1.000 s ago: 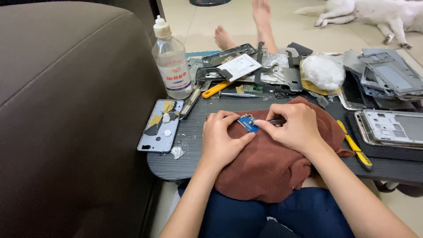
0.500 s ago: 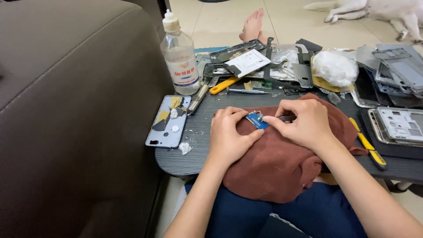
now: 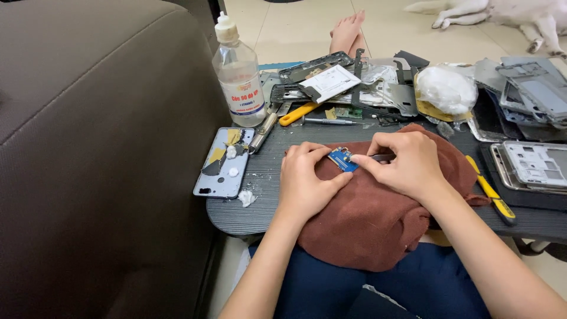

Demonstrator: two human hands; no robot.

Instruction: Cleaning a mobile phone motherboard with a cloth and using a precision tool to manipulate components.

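A small blue circuit board (image 3: 342, 159) lies on a brown cloth (image 3: 378, 218) draped over the near edge of a dark low table (image 3: 260, 207). My left hand (image 3: 304, 183) rests on the cloth and pins the board with its fingertips. My right hand (image 3: 407, 162) grips dark tweezers (image 3: 381, 158) whose tips touch the board. A phone back cover (image 3: 224, 162) with yellow tape scraps lies to the left of my hands.
A clear plastic bottle (image 3: 239, 74) stands at the back left. Phone frames and parts (image 3: 531, 159) are piled at the right and back, with a plastic bag (image 3: 446, 88), a yellow-handled tool (image 3: 490, 192) and a screwdriver (image 3: 331, 121). A brown sofa (image 3: 88, 159) fills the left. Someone's foot (image 3: 348, 29) and a white dog (image 3: 508, 12) are on the floor beyond.
The camera view has shifted slightly down and to the right across the frames. My hands stay on the blue board with the tweezers, with only small finger movements.
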